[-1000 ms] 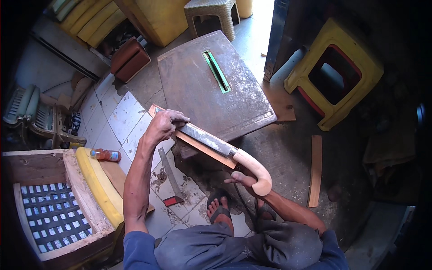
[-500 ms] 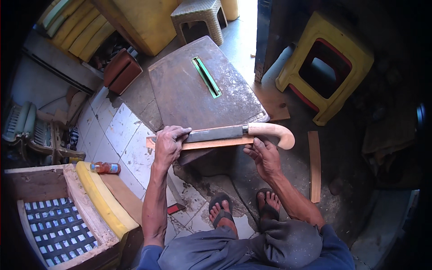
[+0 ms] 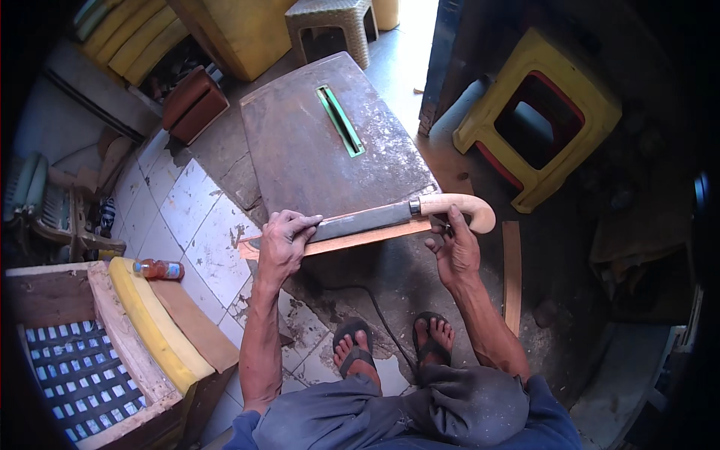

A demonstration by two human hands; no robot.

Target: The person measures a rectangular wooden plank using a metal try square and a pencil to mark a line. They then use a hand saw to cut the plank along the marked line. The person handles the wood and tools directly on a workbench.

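Observation:
A machete (image 3: 367, 220) with a dark flat blade and a pale, hooked wooden handle lies lengthwise against a thin reddish wooden strip (image 3: 367, 238). Both are held over the near edge of a worn dark table (image 3: 300, 127). My left hand (image 3: 281, 244) is closed round the blade end and the strip together, its thumb and forefinger pointing along the blade. At the other end, my right hand (image 3: 459, 251) has its thumb against the handle, with the other fingers curled below, near the strip's end. The blade tip is partly hidden by my left hand.
A narrow green-framed slot (image 3: 341, 121) is set into the table. On the right stand a yellow stool (image 3: 559, 176) and a loose wooden strip (image 3: 511, 277). At left, a bottle (image 3: 159, 269) rests on a padded chair frame (image 3: 131, 330). A cable (image 3: 379, 307) crosses the floor near my feet.
My right thumb has moved from the strip's end up onto the machete handle. The handle end sits slightly higher and further right; the view has shifted a little.

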